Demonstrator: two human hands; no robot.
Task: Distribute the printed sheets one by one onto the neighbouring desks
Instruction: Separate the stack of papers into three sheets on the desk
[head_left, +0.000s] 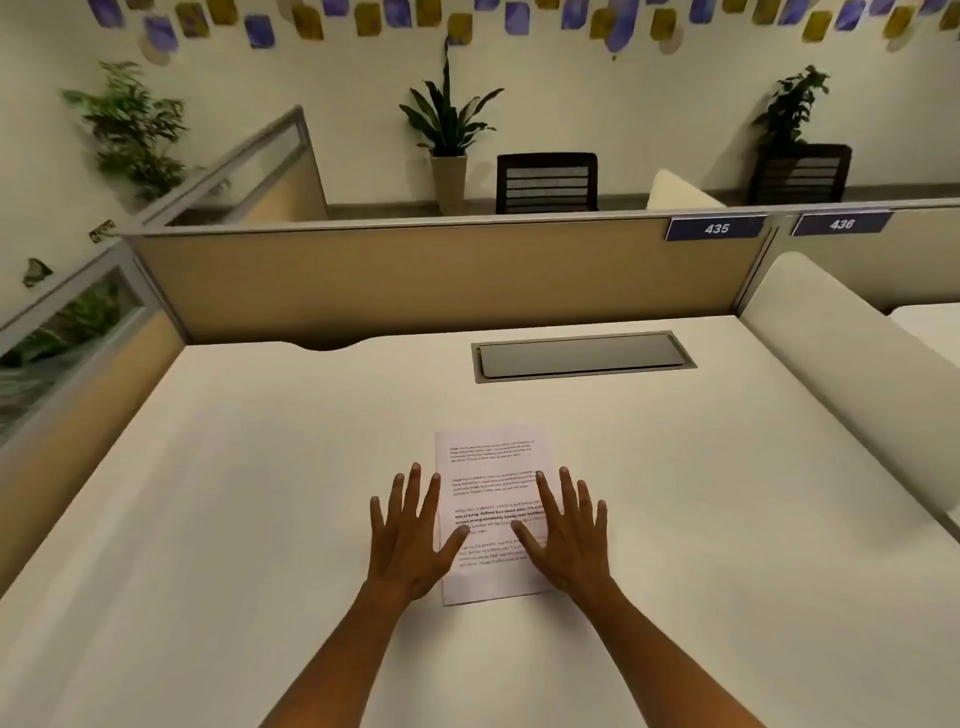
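- White sheet (491, 488) lies flat on the bench (727, 519), printed side up, between the two hands and partly under them.
- Left hand (410, 540) has its fingers (415, 483) spread wide and straight; they lie on the bare bench just beside the sheet's left edge, and only the thumb reaches onto the paper. It holds nothing.
- Right hand (569, 540) is likewise spread flat, its fingers and thumb resting over the sheet's right half. Nothing is gripped.
- Whether this is one sheet or a thin stack cannot be told from here; if there are several, flat palms could drag two off together.
- Paper on a smooth bench gives little to catch. Sliding it toward an edge to lift it may skew or crease it.
- Uneven pressure is a risk: the right hand bears on the paper far more than the left, so a push could swing the sheet round.
- Beyond the fingertips, the grey flap (582, 356) set into the bench could snag a sheet pushed forward.
- Next desk lies past the panel (841, 332) to the right; a loosely held sheet may fold or slip on the way over.
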